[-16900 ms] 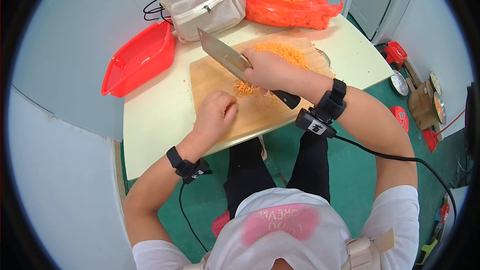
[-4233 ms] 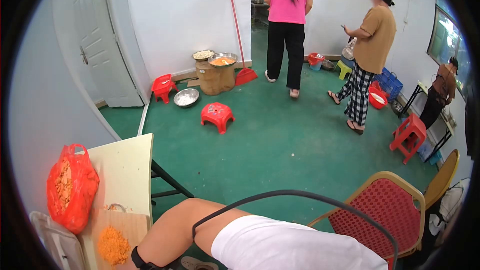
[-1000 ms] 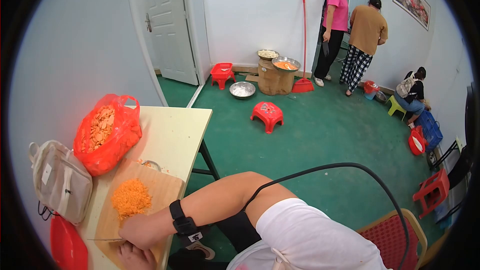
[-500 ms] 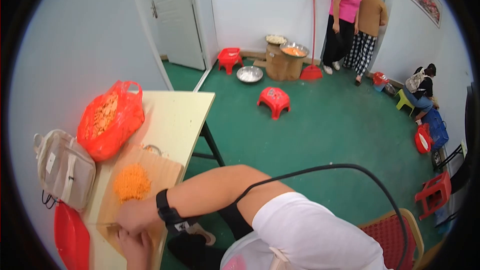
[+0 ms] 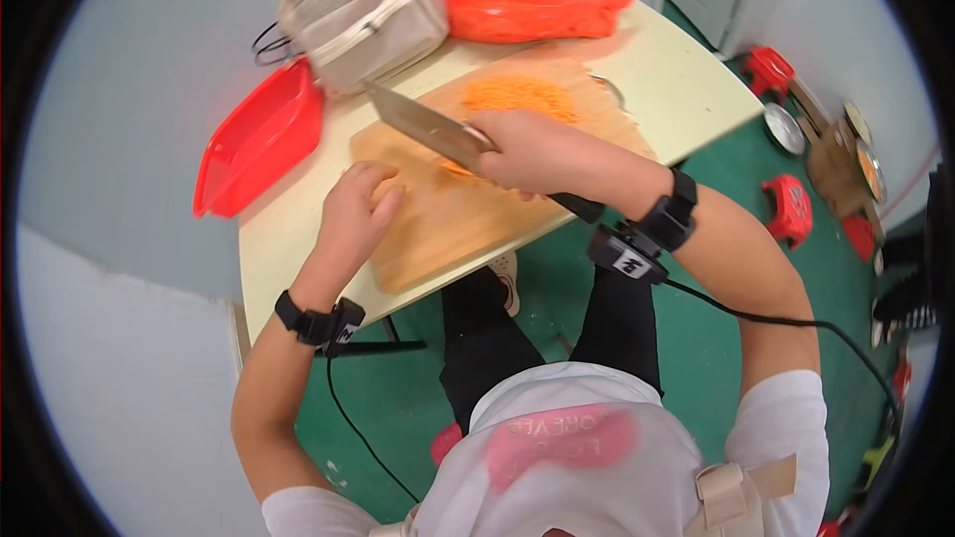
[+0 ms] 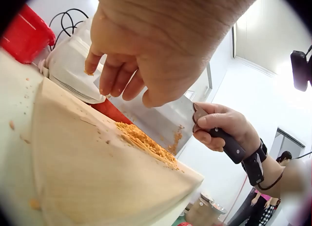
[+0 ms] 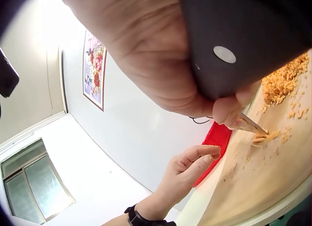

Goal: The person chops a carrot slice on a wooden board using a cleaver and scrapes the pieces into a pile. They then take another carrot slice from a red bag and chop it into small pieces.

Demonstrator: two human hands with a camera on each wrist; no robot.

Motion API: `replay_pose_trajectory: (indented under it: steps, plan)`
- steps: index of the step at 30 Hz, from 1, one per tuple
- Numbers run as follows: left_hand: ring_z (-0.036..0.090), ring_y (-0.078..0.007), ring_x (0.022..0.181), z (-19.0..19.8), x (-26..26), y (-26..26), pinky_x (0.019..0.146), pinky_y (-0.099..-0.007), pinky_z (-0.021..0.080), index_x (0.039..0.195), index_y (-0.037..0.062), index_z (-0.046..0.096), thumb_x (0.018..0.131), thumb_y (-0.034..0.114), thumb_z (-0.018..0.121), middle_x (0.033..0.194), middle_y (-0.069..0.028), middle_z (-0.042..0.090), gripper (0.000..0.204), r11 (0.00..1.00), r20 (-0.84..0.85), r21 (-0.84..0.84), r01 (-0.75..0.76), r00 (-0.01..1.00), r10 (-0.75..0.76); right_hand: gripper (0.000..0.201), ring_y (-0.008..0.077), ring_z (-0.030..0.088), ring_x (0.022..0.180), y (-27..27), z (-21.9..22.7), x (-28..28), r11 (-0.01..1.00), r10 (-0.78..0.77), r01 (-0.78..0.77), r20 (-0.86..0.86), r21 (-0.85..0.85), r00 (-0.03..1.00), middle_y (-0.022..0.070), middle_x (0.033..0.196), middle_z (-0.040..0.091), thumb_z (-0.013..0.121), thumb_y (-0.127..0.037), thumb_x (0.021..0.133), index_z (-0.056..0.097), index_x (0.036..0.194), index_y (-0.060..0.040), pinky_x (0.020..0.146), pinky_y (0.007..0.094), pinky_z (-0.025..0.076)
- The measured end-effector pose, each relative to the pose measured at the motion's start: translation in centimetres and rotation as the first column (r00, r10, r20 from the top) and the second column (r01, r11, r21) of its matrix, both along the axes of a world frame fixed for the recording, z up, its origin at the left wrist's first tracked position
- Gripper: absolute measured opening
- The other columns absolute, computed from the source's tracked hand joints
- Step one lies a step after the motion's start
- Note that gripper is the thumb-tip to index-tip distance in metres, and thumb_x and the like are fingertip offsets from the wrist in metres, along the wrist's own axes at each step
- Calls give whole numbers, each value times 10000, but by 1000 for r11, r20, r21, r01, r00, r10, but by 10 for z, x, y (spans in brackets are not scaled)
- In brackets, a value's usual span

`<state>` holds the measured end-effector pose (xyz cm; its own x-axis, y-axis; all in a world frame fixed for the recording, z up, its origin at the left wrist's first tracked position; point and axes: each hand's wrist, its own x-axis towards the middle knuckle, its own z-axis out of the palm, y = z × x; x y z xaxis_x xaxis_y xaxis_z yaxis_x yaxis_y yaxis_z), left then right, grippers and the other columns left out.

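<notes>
My right hand (image 5: pixel 522 149) grips a cleaver (image 5: pixel 423 124) by its black handle, thumb and fingers up near the blade. The broad blade points to the far left over a wooden cutting board (image 5: pixel 428 249). My left hand (image 5: pixel 358 214) hovers at the board's left side, fingers loosely bent and holding nothing. Orange bits stick to its fingertips in the left wrist view. Finely chopped orange carrot (image 5: pixel 522 96) lies heaped at the far side of the board. In the right wrist view, a few carrot slivers (image 7: pixel 263 138) lie by the blade's edge.
Behind the board stand a pale backpack (image 5: pixel 373 25) and a red plastic bag (image 5: pixel 542 0) of carrot slices. A red basin (image 5: pixel 264 144) sits at the table's left. On the floor to the right are red stools (image 5: pixel 791 209) and a metal bowl (image 5: pixel 784 129).
The head view has swung from the room back down to the table. My left hand, close beside the right before, is now apart from it to the left. The cleaver stays in my right hand.
</notes>
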<state>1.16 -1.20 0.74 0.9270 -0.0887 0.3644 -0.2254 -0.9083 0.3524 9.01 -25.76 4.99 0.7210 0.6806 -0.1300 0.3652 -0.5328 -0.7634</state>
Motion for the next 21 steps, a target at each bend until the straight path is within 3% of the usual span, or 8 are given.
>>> replay_pose_trajectory:
  steps: [2, 4, 10, 17, 21]
  plan:
    - [631, -319, 957, -6, -3, 6, 832, -359, 505, 1052, -12, 643, 833, 132, 635, 1021, -165, 641, 263, 998, -63, -53, -23, 998, 20, 343, 185, 606, 568, 4, -5, -4, 999, 41, -41, -26, -6, 999, 107, 768, 603, 486, -117, 862, 551, 1183, -17, 543, 319, 522]
    - [635, -308, 935, -12, -2, 14, 820, -356, 509, 1057, -10, 650, 830, 135, 638, 1018, -158, 638, 270, 1000, -127, 20, 16, 992, -13, 355, 179, 593, 552, 9, -5, -4, 998, 66, -66, -59, -5, 996, 99, 757, 593, 482, -118, 861, 545, 1194, -14, 539, 311, 520]
    - [642, -281, 869, -12, -7, 13, 798, -354, 512, 1072, -9, 657, 830, 131, 639, 1002, -154, 634, 280, 995, -181, 88, -49, 981, 64, 298, 161, 575, 533, 2, -7, 2, 1000, 1, -3, -54, -28, 999, 90, 737, 576, 488, -115, 858, 533, 1127, 4, 499, 306, 492]
    - [631, -300, 835, -13, 0, 14, 776, -372, 507, 1022, -16, 677, 825, 99, 619, 941, -160, 632, 235, 994, -277, 65, -83, 956, 98, 260, 172, 582, 534, 0, -5, -3, 998, -22, 20, -44, -53, 999, 98, 730, 571, 468, -98, 872, 518, 1104, 8, 500, 313, 499]
    - [629, -321, 852, -16, 12, 11, 777, -380, 506, 964, -5, 680, 820, 75, 604, 935, -165, 637, 182, 984, -261, 169, -65, 959, 108, 302, 188, 601, 551, 0, -6, -4, 997, -44, 41, -40, -61, 998, 122, 772, 581, 462, -104, 879, 509, 1156, 7, 518, 322, 510]
